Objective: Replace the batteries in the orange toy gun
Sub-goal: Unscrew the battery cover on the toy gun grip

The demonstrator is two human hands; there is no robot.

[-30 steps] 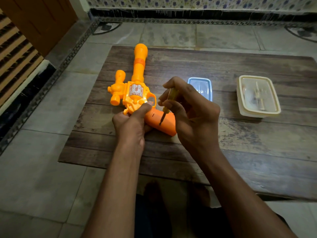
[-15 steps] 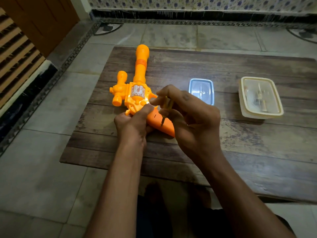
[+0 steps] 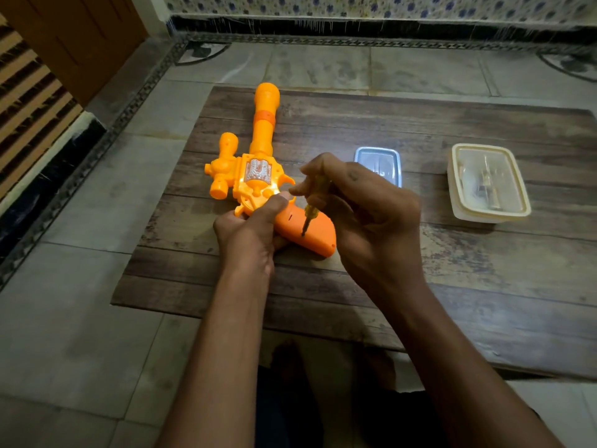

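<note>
The orange toy gun [image 3: 258,176] lies flat on the wooden table [image 3: 420,260], barrel pointing away from me, its darker orange grip toward me. My left hand [image 3: 250,234] grips the gun at the base of the grip, thumb laid across it near the trigger. My right hand [image 3: 361,218] holds a small yellow-handled screwdriver [image 3: 308,215] upright. The screwdriver's tip stands on the grip's side panel. Most of the screwdriver handle is hidden inside my fingers.
A small clear blue-tinted tray [image 3: 382,163] lies just beyond my right hand. Farther right stands a cream plastic box [image 3: 487,182] with a clear lid and small items inside. Tiled floor surrounds the low table; my feet show under its near edge.
My right hand has shifted slightly on the screwdriver, fingers turning round its handle. The tip stays on the grip. My left hand and the gun have hardly moved.
</note>
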